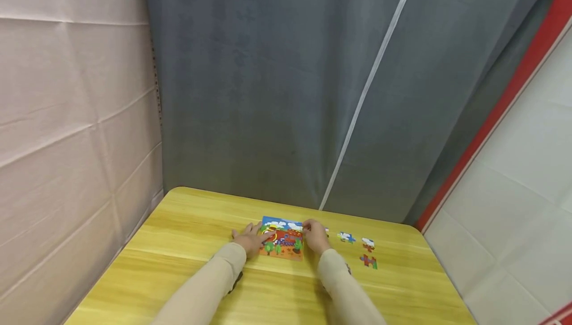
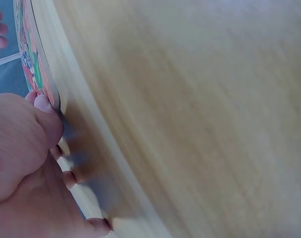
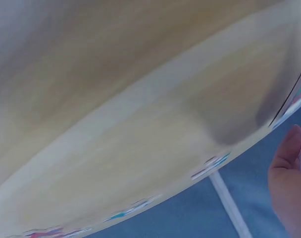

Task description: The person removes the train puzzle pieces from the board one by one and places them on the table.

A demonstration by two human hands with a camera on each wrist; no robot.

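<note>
Both forearms (image 1: pixel 201 283) extended forward, left hand (image 1: pixel 249 241) spread, right hand (image 1: pixel 317 237) curled, perhaps pinching.

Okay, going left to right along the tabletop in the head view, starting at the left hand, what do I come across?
Left hand, jigsaw puzzle, right hand, blue-and-white loose piece, red-and-green loose piece.

The head camera looks forward and down from above the counter (image 1: pixel 187 245), taking in both far corners. The wrist cameras look low and close, tipped, toward the far edge; all share the puzzle (image 1: pixel 283 252) and curtain (image 1: pixel 250 92).
</note>
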